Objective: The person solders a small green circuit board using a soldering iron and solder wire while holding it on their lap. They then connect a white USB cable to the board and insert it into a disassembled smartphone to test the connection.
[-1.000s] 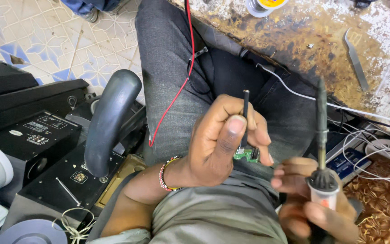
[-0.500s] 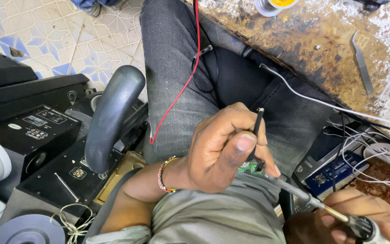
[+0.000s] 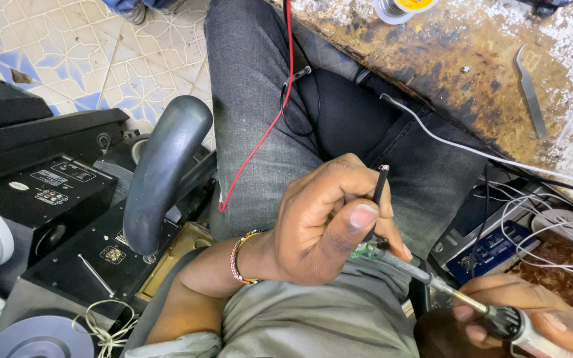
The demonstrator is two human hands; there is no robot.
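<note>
Left hand (image 3: 329, 222) pinched small green board (image 3: 366, 250) and black lead (image 3: 379, 189); right hand (image 3: 532, 318) gripped soldering iron (image 3: 426, 275) — tip at board beneath thumb. Advised brief, steady contact — fingers kept away.

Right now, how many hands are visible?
2: the left hand pinches a small green circuit board at centre; the right hand, bottom right, holds a metal-tipped soldering iron.

Iron (image 3: 426, 278): dull metal shaft, black plastic collar. Board (image 3: 365, 250): green, glossy. Desk (image 3: 472, 59): rough, stained, worn wood. Jeans (image 3: 253, 99): matt grey denim. Wheel (image 3: 164, 169): smooth black plastic. Tweezers (image 3: 530, 89): bare metal.
</note>
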